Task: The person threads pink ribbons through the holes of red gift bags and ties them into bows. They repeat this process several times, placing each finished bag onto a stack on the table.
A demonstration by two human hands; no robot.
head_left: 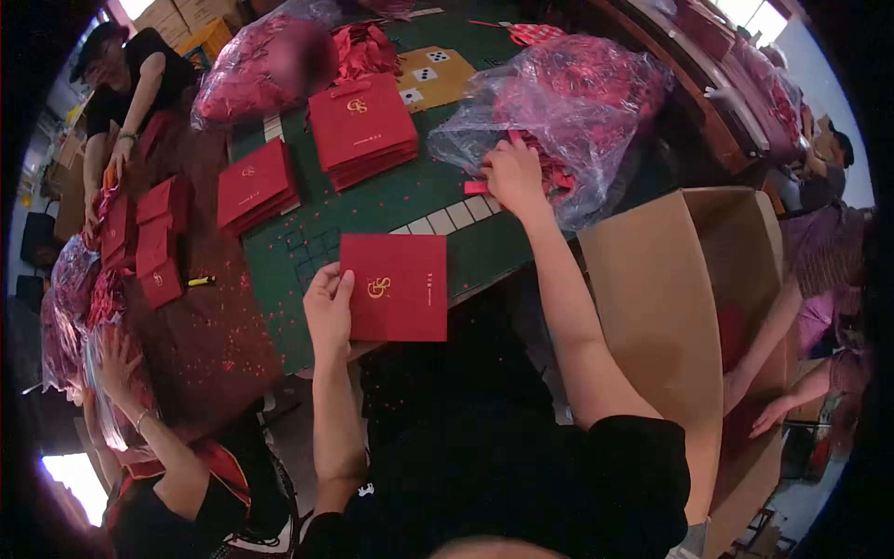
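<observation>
Head view: left hand (328, 293) grasping flat red bag (400, 303) by its left edge, thumb on front, gold print sideways; bag held up at near edge of green table (321, 212). Right hand (515, 177) at mouth of clear plastic bag (596, 102), fingers bent by red strip (476, 187); can't tell if gripping. Larger red stack (363, 130) and smaller red stack (256, 191) beyond left hand. Open cardboard box (647, 279) at right.

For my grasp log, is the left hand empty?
No, the left hand holds a flat red piece with gold lettering by its edge.
</observation>
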